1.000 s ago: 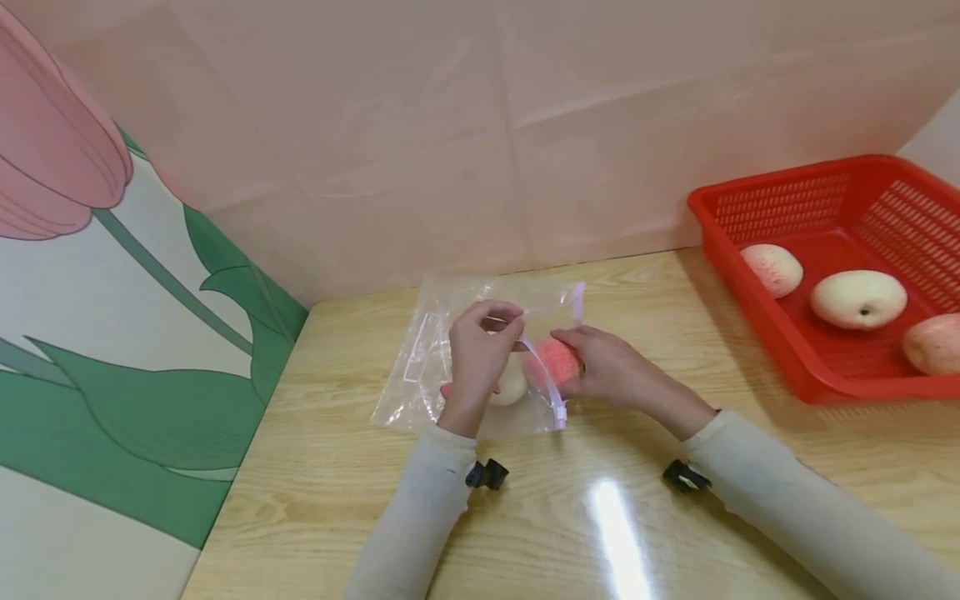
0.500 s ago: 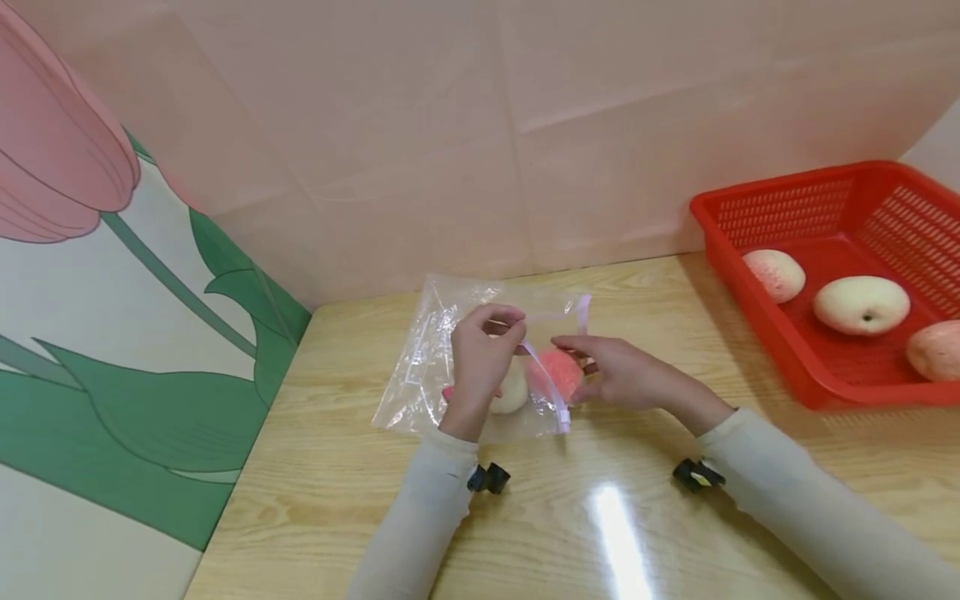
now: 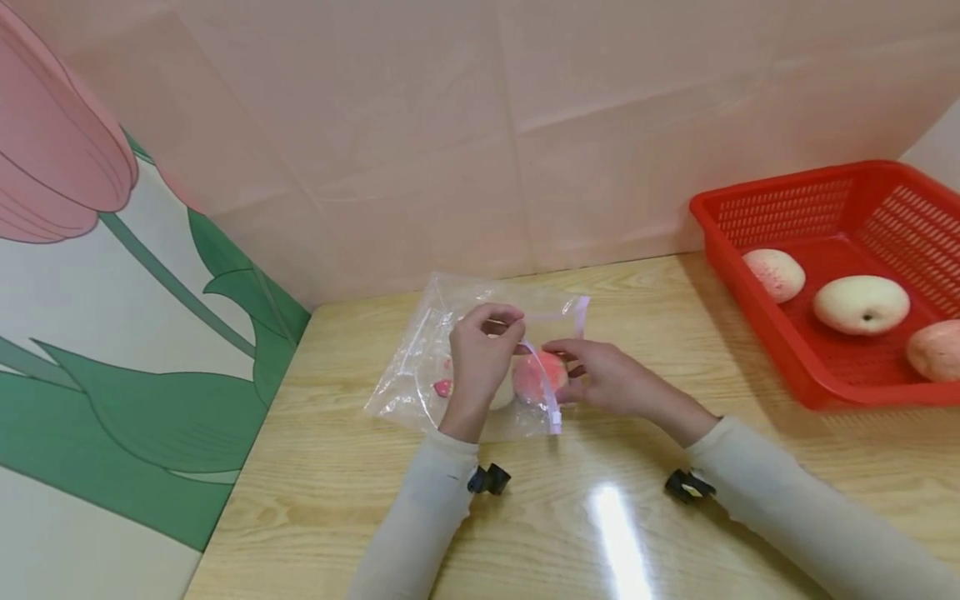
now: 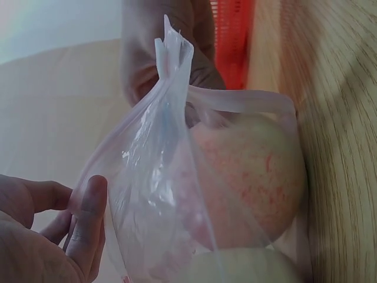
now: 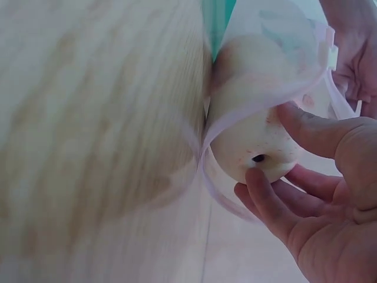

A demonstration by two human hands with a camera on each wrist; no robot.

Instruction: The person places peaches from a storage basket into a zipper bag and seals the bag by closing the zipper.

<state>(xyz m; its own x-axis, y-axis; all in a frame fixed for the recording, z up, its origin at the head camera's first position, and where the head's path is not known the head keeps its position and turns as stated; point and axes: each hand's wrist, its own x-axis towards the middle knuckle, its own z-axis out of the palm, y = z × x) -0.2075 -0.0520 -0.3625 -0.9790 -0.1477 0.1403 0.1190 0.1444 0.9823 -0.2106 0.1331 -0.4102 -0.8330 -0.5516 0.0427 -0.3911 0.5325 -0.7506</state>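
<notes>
While gripped, pink peach [image 3: 531,377]: mostly inside clear zip bag [image 3: 405,375], at its mouth, between left hand [image 3: 483,350] and right hand [image 3: 607,375]
Left hand: pinching the bag's edge
Right hand: fingers curled round the peach's outer end
Pale fruit [image 4: 244,266]: deeper in the bag

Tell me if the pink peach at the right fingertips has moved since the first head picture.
Yes: in the head view the pink peach has shifted left, away from the red basket, deeper into the bag.
</notes>
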